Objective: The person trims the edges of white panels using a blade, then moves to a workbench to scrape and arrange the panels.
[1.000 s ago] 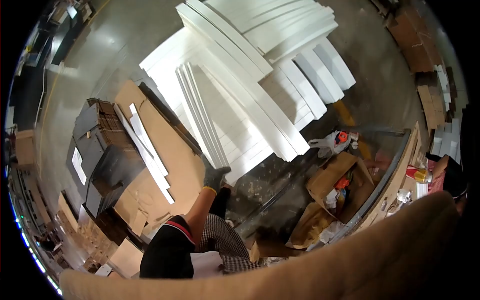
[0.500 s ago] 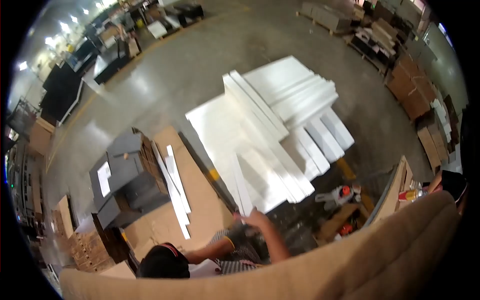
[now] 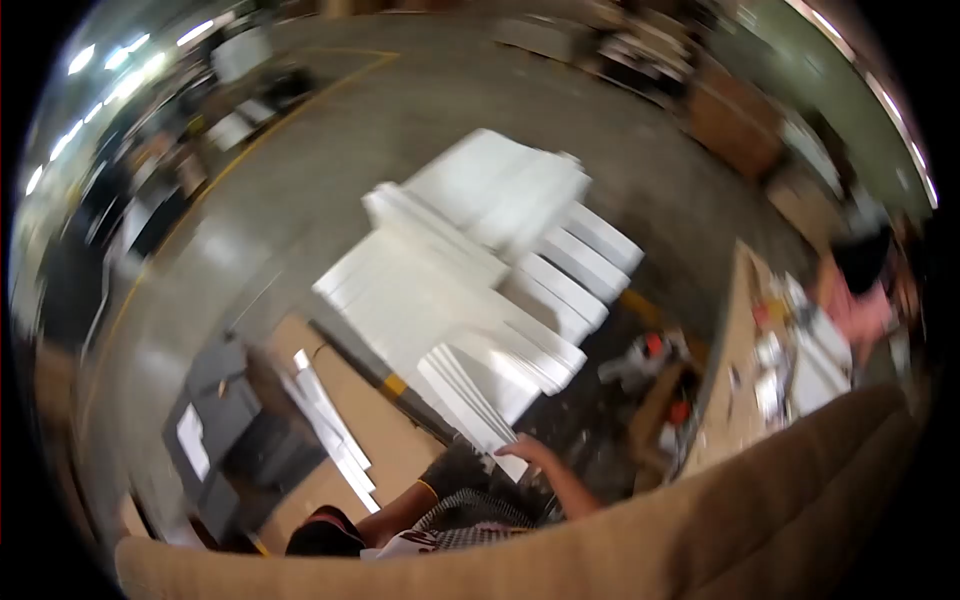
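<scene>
Several long white strips [image 3: 465, 400] lie side by side, their far ends over a stack of white boards [image 3: 400, 280] and their near ends sticking out toward me. In a dark glove with a yellow cuff, my left hand [image 3: 457, 466] grips the strips at their left edge; its fingers are blurred. Bare, my right hand [image 3: 527, 452] is closed on the near end of the same strips, at their right edge.
To the left, dark grey boxes [image 3: 225, 400] and thin white strips [image 3: 335, 435] lie by a brown board [image 3: 375, 400]. At right stand a cluttered bench [image 3: 725, 400], a plastic bag [image 3: 635, 362] and a person in pink [image 3: 855, 300]. A tan edge [image 3: 500, 565] crosses the bottom.
The view has tilted up and turned. My right hand has come into view and taken hold of the strips, whose near ends now fan out beside my left hand.
</scene>
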A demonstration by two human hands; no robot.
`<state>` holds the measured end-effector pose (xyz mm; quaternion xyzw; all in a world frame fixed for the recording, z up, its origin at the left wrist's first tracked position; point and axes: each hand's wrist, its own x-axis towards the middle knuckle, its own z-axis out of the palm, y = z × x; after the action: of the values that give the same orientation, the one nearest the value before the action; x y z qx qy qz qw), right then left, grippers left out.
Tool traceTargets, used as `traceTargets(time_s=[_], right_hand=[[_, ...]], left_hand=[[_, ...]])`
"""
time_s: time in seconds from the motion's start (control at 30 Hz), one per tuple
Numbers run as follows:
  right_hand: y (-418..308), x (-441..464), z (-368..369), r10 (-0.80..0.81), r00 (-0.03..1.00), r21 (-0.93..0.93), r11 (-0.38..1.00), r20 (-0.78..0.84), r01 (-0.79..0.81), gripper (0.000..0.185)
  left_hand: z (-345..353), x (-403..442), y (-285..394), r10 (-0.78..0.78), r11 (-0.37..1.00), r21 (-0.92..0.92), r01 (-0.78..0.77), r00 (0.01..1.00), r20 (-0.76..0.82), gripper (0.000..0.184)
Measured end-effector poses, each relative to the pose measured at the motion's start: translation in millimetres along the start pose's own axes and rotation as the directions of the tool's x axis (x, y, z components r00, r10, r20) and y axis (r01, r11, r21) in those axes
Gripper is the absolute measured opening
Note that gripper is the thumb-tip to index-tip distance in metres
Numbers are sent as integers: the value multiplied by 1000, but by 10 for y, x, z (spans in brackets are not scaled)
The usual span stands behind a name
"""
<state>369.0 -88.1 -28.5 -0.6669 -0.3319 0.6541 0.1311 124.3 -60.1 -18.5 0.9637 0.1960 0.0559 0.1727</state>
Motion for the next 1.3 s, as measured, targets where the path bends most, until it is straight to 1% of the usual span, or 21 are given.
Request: traceTargets(time_s=[0.03,0.1,0.13,0.17,0.23,0.3,0.43,0.47,0.6,0.67,0.7,0.77,0.83,0.9,0.93,1.03,1.17,1.2,1.23,1.27,1.3], right_hand=[[-64,-265,-7,-14,1000,3,1000,-23,14,75],[-44,-717,50,109,993,36,994,-54,-107,80],[-74,-1050,97,93,987,7,996,-134,-93,81],[159,-1119,182,73,984,-28,996,-160,-79,70],[330,-1622,145,65,995,62,996,-70,-61,67],[372,-2179,215,171,982,65,984,-78,-166,62],[440,-3018,197,199,967,6,980,-156,-201,55],[542,-3044,204,261,954,-78,959,-145,-274,55],[812,-3515,199,28,945,-105,992,-325,-65,68],[767,-3948,170,-73,893,-53,997,-444,55,71],[800,-4063,139,-60,917,-32,998,-395,52,73],[865,-4302,42,-41,956,1,999,-291,44,77],[886,-4506,7,-49,950,-9,999,-308,48,81],[1006,-4647,-3,-24,947,-44,999,-321,10,83],[1212,-4657,-23,-34,945,-25,999,-327,27,85],[1381,-4885,-303,93,949,28,996,-302,-88,88],[2097,-4948,-954,39,938,-72,995,-344,-68,83],[2358,-4896,-1188,-25,941,-95,995,-338,-8,84],[2555,-4868,-1422,-36,921,-138,990,-387,-19,87],[2590,-4907,-1690,-1,936,-91,995,-351,-34,91],[2809,-4823,-1963,-8,924,-165,984,-382,-60,95]], left_hand=[[-15,18,-64,33,998,43,-34,999,24,36],[-15,131,-86,55,997,59,-57,998,28,37],[-3,228,-50,31,999,22,-31,1000,2,37],[-5,331,16,9,1000,-25,-10,1000,-13,38],[1,504,171,-32,990,-135,30,999,-16,40],[11,565,346,-43,970,-241,44,999,9,41],[-10,715,610,-36,916,-397,64,996,76,45],[-26,760,652,-35,901,-429,72,995,95,46],[-145,973,719,-53,776,-610,158,981,186,49],[-204,1072,744,-82,604,-753,260,960,266,51],[-241,1131,746,-95,477,-820,317,946,310,52],[-303,1250,781,-106,136,-911,390,920,378,53],[-360,1345,811,-117,-122,-904,411,898,424,55],[-406,1432,845,-116,-286,-870,401,887,447,57],[-425,1461,861,-111,-346,-852,393,885,453,58],[-455,1579,949,-88,-484,-797,362,886,455,61],[-464,1715,1186,-77,-615,-727,307,893,443,64],[-463,1761,1277,-76,-641,-708,295,894,442,65],[-462,1817,1380,-62,-678,-679,282,898,436,66],[-493,1878,1514,-52,-710,-646,280,894,445,67],[-523,1972,1676,-41,-746,-607,274,891,453,68]])
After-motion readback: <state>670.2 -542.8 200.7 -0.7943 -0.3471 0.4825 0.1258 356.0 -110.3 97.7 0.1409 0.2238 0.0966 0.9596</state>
